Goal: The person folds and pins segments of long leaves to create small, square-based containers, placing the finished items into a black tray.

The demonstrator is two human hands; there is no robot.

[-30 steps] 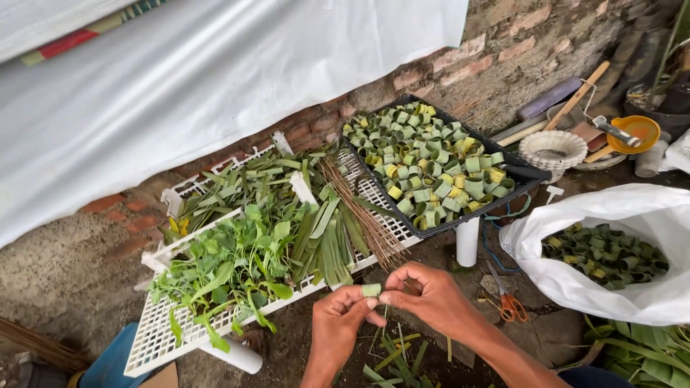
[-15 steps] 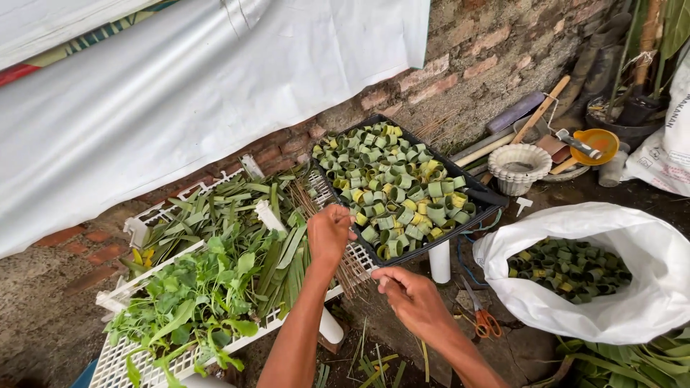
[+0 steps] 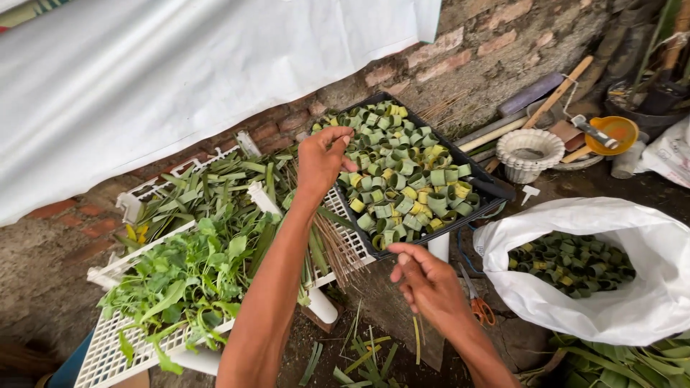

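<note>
Moved: left hand [image 3: 323, 154] now reaches farther over the black tray [image 3: 496, 188] of folded leaf rings [image 3: 402, 172], fingers pinched together, contents not discernible | right hand [image 3: 424, 280] hovers below the tray edge, fingers loosely curled, pinching a thin green strip [image 3: 417, 338] | white crate [image 3: 108, 352] of leaves at left.

We have one view only, from a camera worn on the head, looking steeply down and forward toward a brick wall [image 3: 503, 43]. It sits close: our forearms fill the lower frame, and the black tray [image 3: 496, 188] and white crate [image 3: 108, 352] lie within arm's reach.
</note>
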